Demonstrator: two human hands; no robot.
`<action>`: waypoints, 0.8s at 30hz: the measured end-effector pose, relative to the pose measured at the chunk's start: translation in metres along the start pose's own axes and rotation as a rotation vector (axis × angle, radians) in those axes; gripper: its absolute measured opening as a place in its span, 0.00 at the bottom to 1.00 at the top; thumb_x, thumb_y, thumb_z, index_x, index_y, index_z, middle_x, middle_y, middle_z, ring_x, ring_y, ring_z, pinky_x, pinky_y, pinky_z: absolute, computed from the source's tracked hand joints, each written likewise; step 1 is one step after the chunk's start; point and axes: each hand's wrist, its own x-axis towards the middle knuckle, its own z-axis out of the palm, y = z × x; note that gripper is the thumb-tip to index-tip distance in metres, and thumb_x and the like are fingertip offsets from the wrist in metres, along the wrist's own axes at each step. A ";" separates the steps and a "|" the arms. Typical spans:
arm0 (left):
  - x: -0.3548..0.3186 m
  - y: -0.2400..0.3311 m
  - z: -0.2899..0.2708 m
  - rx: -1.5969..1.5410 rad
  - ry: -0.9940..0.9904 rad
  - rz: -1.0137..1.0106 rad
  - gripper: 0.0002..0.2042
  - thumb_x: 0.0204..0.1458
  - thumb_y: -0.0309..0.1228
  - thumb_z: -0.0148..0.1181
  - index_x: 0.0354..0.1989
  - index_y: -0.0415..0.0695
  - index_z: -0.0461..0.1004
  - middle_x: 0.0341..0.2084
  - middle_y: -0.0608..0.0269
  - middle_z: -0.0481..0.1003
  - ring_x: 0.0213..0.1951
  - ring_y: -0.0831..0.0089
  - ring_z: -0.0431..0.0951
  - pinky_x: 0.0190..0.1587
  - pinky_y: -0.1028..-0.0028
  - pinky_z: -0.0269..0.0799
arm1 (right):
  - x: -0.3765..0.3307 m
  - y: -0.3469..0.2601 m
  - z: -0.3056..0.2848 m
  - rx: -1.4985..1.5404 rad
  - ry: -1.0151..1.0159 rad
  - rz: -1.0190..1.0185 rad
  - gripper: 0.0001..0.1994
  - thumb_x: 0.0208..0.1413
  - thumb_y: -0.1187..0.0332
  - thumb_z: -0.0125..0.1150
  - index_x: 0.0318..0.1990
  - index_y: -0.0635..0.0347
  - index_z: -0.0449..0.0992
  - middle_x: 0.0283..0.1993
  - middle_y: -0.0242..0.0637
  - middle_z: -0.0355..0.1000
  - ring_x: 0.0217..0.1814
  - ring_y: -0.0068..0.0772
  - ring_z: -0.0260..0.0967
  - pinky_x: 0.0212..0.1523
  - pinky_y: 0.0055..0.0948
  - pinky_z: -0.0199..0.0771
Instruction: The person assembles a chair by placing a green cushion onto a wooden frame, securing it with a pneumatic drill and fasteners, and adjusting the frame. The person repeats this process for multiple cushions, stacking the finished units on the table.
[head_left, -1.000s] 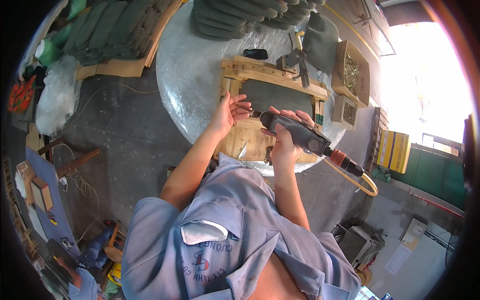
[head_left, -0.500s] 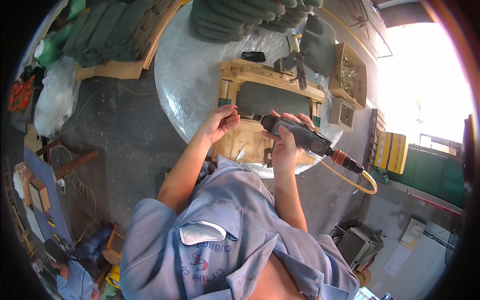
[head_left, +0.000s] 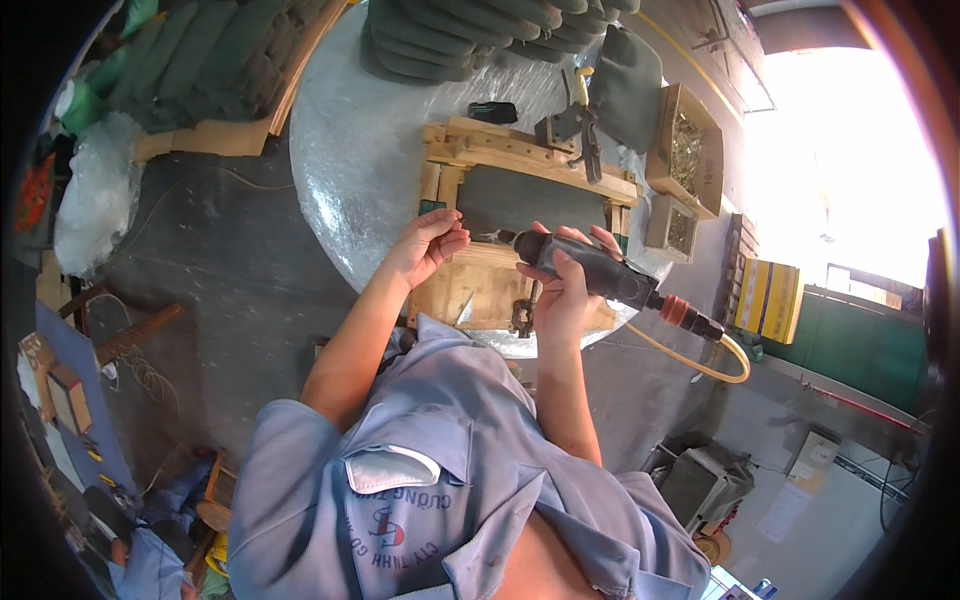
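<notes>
Driver (head_left: 612,282) partly behind right grip (head_left: 564,296)

A film-wrapped table (head_left: 335,175) carries a wooden frame (head_left: 500,155) and dark pads (head_left: 435,40)

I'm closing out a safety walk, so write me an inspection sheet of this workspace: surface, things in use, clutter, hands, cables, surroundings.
Surface: rounded, covered in shiny plastic film.
Things in use: dark power tool; wooden frame around a dark panel.
Clutter: stacked grey cushions at the far edge, small black object, two boxes of small pieces at right.
Hands: left hand near the power tool's tip, fingertips together, anything pinched too small to tell; right hand wrapped around the power tool.
Cables: yellow hose looping from the power tool's rear; tangled thin cord at left.
Surroundings: yellow carton at right; another person partly in view, lower left.
</notes>
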 end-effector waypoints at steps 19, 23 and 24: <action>0.026 0.021 0.007 1.143 0.550 0.416 0.19 0.63 0.37 0.67 0.54 0.34 0.76 0.44 0.48 0.81 0.41 0.56 0.84 0.42 0.58 0.79 | 0.080 0.041 0.004 -0.152 0.095 0.058 0.31 0.56 0.79 0.65 0.67 0.55 0.64 0.53 0.42 0.74 0.55 0.45 0.80 0.35 0.43 0.92; 0.054 -0.003 0.005 1.487 0.709 0.658 0.38 0.57 0.41 0.70 0.71 0.32 0.61 0.64 0.33 0.66 0.64 0.39 0.69 0.63 0.50 0.69 | 0.099 0.057 0.017 -0.262 0.037 -0.042 0.31 0.54 0.82 0.66 0.65 0.60 0.63 0.54 0.43 0.74 0.56 0.41 0.79 0.36 0.41 0.94; 0.059 -0.011 0.001 1.537 0.723 0.624 0.40 0.57 0.42 0.70 0.72 0.31 0.59 0.64 0.33 0.66 0.64 0.39 0.69 0.63 0.51 0.70 | 0.103 0.062 0.020 -0.286 0.026 -0.059 0.30 0.54 0.82 0.66 0.65 0.61 0.63 0.54 0.43 0.74 0.55 0.40 0.79 0.36 0.41 0.95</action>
